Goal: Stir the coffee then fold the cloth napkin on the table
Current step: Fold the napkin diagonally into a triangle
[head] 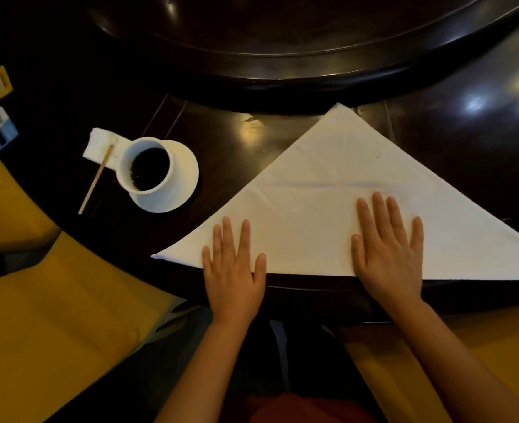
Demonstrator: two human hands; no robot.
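The white cloth napkin (343, 209) lay on the dark, glossy table (465, 154) as a broad triangle, its long folded edge running from about eight o'clock to four o'clock along the near rim and its apex pointing to twelve. Both hands pressed flat on that long edge. The left hand (234, 270) sat toward the eight o'clock corner and the right hand (389, 254) nearer the middle, each with straight fingers slightly spread, holding nothing. The right-hand corner ran out of view at four o'clock. I judged the next fold would turn on that long axis: the left corner lay just beyond the left hand at nine o'clock, so that hand was the nearer to lift it.

The cloth looked matte, smooth and limp, with faint creases. At ten o'clock from the left hand, well apart from the napkin, stood a white ceramic cup of black coffee (148, 166) on a round saucer (179, 184). A thin wooden stirrer (95, 181) lay beside it, its tip resting on a crumpled paper tissue (99, 145), which suggested the stirring was done.
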